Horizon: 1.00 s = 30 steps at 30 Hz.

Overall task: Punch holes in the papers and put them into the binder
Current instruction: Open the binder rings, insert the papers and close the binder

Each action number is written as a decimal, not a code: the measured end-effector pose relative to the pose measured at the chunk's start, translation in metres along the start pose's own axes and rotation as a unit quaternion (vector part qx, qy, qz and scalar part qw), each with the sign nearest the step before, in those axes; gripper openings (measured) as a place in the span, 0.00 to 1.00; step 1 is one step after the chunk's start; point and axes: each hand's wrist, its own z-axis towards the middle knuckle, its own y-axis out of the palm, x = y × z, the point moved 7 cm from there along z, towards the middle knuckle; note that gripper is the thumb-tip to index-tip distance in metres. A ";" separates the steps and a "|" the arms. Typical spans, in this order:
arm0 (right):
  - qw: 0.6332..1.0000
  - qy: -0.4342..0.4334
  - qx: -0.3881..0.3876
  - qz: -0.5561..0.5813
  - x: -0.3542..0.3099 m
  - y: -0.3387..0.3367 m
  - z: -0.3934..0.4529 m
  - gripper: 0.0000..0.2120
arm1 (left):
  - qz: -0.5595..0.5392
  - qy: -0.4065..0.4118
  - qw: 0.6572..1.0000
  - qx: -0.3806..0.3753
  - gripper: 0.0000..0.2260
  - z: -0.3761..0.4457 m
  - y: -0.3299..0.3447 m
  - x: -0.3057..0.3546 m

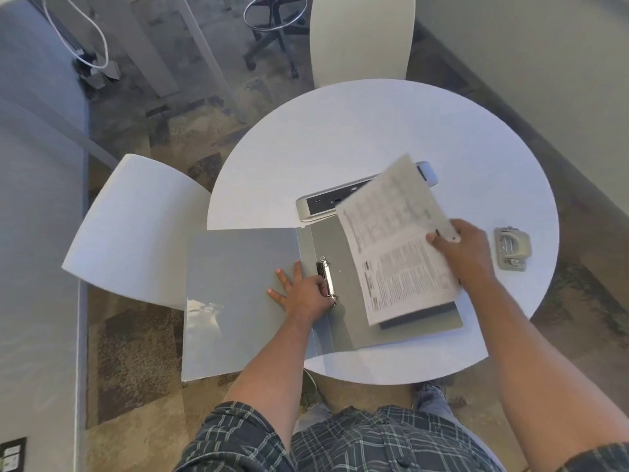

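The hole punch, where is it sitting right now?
The hole punch sits on the round white table near its right edge, just right of the right hand holding the papers.

Even, fairly bright indoor light falls from above, with soft shadows. The white table [391, 131] is nearly blown out. A pale glare patch sits on the binder [238, 284] cover at lower left. The papers [394, 240] are motion-blurred. Wide-angle distortion bends the frame's edges.
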 end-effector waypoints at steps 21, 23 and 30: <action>0.887 -0.215 -0.320 -0.253 -0.014 0.196 -0.086 0.12 | -0.063 0.055 0.996 -0.035 0.06 0.004 -0.003 -0.016; 0.884 -0.212 -0.323 -0.264 -0.015 0.200 -0.084 0.12 | -0.072 0.061 0.995 -0.045 0.05 0.005 -0.003 -0.018; 0.855 -0.207 -0.348 -0.322 -0.001 0.208 -0.078 0.14 | -0.057 0.073 0.992 -0.084 0.07 0.007 0.006 -0.020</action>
